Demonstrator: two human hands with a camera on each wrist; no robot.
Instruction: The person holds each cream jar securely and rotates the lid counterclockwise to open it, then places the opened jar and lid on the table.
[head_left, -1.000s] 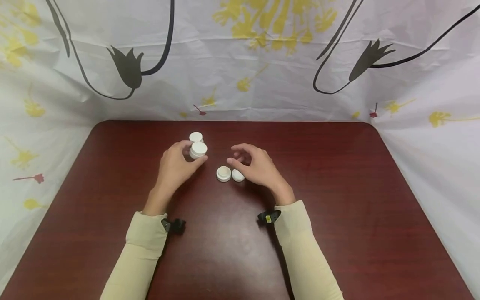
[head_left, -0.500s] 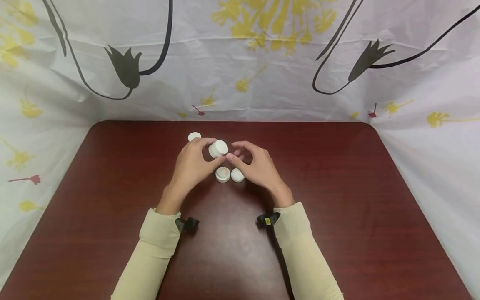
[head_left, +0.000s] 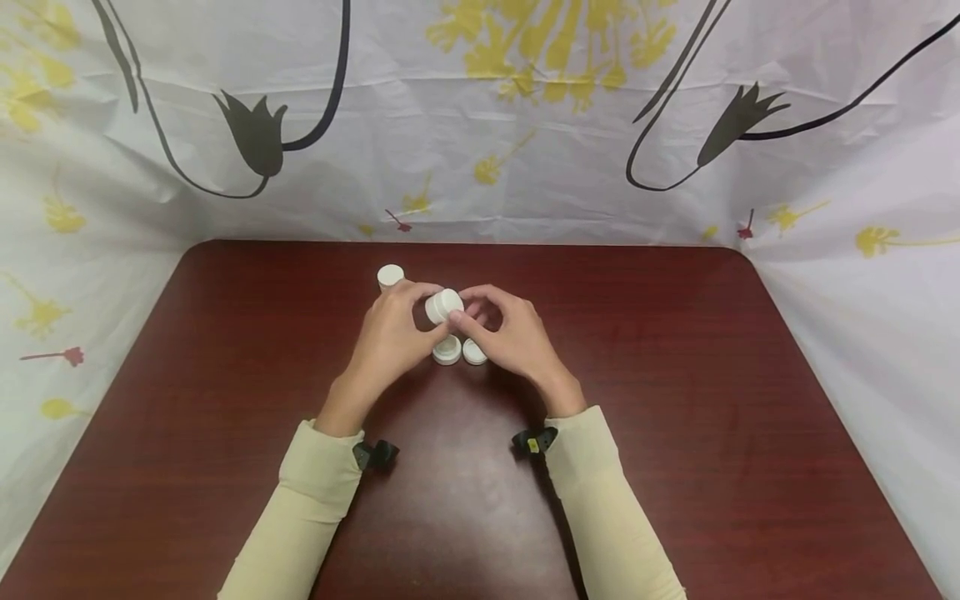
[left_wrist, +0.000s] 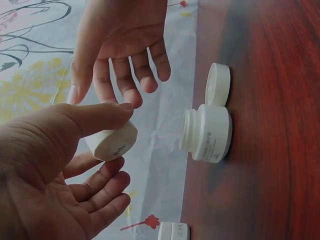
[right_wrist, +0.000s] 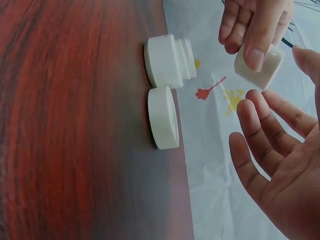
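Note:
Between thumb and fingers my left hand pinches a small white lidded jar, held tilted above the table with its lid toward the right. My right hand is right beside that lid. In the right wrist view its fingers are spread and fairly straight near the jar, not closed round it. Below the hands an uncovered white jar stands upright, its threaded neck showing. Its neighbour is a loose white lid, partly hidden by the right hand in the head view.
Another white lidded jar stands farther back, behind the left hand. The dark red wooden table stretches out on both sides. A white patterned cloth hangs along its back and sides.
My left hand has carried the lidded jar rightward from beside the back jar, tilting it toward the right hand. The right hand has stayed nearly in place.

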